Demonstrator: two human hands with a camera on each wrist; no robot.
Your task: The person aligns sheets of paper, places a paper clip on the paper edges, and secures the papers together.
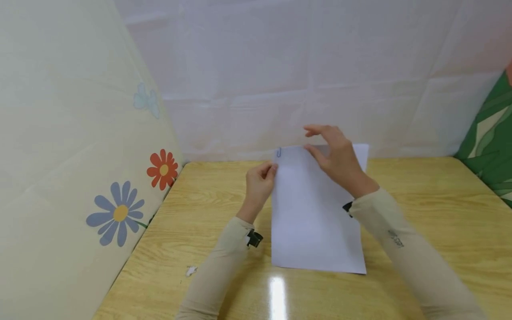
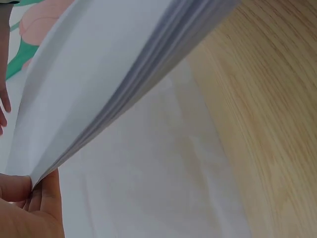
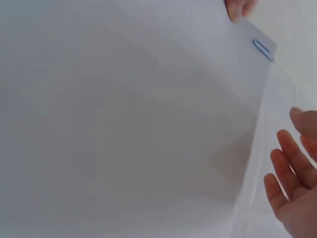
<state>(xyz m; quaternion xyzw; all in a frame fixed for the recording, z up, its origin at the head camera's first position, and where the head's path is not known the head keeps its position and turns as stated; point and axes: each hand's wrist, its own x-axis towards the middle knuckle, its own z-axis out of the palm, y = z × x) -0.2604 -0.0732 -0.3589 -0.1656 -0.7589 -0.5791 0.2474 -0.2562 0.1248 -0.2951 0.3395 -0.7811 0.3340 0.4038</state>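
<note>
A stack of white paper sheets is held up over the table, and a blue paper clip sits at its top left corner. My left hand pinches the stack's left edge just below the clip, between thumb and fingers. In the left wrist view several layered sheets fan apart away from that pinch. My right hand hovers near the top edge, thumb and fingers spread apart with nothing between them. The right wrist view shows the same hand beside the paper, apart from the clip.
The wood-grain table lies under the paper. A small white scrap or worn patch is near the left forearm. A white cloth hangs behind the table, with flower-printed panels at the left and a green-patterned one at the right.
</note>
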